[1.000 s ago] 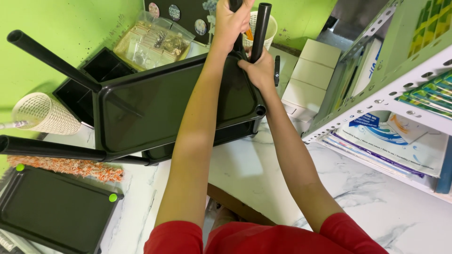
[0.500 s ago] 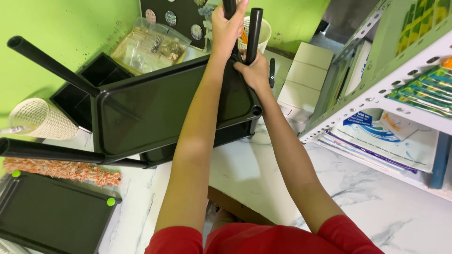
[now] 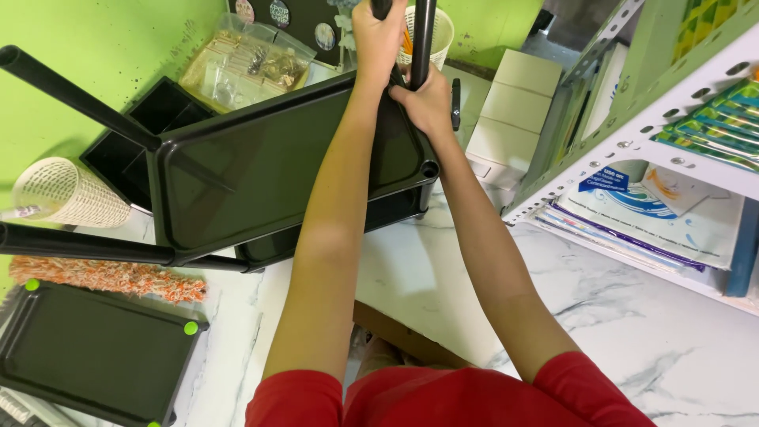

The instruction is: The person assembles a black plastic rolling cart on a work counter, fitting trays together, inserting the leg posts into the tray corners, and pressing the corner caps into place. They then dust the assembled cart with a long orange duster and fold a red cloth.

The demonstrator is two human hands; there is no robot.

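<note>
Fingers of the left hand (image 3: pixel 381 35) were wrapped around a black pole (image 3: pixel 421 39); the right hand (image 3: pixel 427 103) was clamped at its base on the black shelf tray (image 3: pixel 261 166), which lay tilted on the marble floor (image 3: pixel 632 340). Two poles (image 3: pixel 71 95) were seated, a second tray (image 3: pixel 87 352) lay unattached. White boxes (image 3: pixel 514 119) stood beside a rack holding blue-and-white printed packets (image 3: pixel 632 205).

Both hands sit at the far corner of the shelf tray (image 3: pixel 261 170): left hand (image 3: pixel 378 35) wrapped round one pole, right hand (image 3: pixel 427 99) just below, fingers on the other pole (image 3: pixel 421 39). Basket (image 3: pixel 67 194) far left, boxes (image 3: pixel 518 107) right.
</note>
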